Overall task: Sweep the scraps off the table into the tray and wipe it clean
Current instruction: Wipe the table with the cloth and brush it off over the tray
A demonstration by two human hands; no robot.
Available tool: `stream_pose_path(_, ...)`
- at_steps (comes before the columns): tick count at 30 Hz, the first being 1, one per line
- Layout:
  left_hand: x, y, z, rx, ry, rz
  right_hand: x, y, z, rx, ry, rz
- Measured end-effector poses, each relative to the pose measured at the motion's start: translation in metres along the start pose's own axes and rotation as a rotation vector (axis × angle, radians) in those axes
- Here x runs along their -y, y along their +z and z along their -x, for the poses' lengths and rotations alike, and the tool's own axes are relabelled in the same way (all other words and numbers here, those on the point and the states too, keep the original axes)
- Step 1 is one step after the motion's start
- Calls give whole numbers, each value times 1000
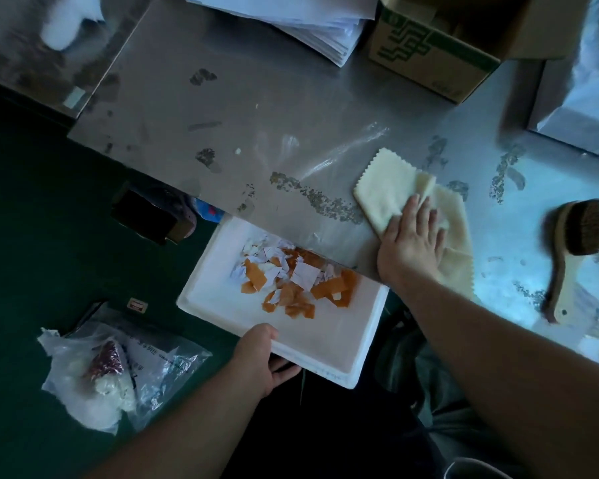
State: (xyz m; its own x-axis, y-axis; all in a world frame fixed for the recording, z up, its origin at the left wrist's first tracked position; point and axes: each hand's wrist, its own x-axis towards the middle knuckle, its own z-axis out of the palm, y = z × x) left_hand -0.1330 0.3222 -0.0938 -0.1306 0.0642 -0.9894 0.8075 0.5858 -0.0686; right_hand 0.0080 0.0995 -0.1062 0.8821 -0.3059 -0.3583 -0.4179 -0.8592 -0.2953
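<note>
The steel table (242,108) is stained but looks free of loose scraps, though glare on its right side makes that hard to confirm. The white tray (325,354) is held just below the table edge so debris drops in; the orange and white scraps (291,278) lie heaped inside. The right hand (410,240) presses flat, fingers spread, on the cream cloth (388,191) to wipe. The left hand (260,357) grips the tray's near rim
</note>
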Motion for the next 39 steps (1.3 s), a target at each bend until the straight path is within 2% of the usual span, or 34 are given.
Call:
stream_pose_path(11,-1,-4,-4,12,4,-62,35,46,90,-30,-159,-137)
stream_pose_path(16,-5,-5,1,11,-1,-51,49,56,121,21,-190,-362)
stream_pose_path(20,-7,-7,5,41,-12,-45,64,38,143,142,-38,-572)
stream_pose_path(23,-10,-10,2,75,-28,-38,70,17,146,120,205,-798)
stream_pose_path(26,-13,-14,-2,90,-36,-31,66,-5,129,128,465,-1158)
stream_pose_path(29,-18,-20,-6,108,-14,-28,61,-37,109,68,484,-1425)
stream_pose_path(32,-26,-25,-9,96,5,-33,56,-74,97,-127,398,-1405)
stream_pose_path(36,-35,-28,-8,71,14,-56,45,-106,89,-515,323,-1154)
stream_pose_path(39,-35,-27,-7,70,18,-63,28,-97,75,-587,276,-867)
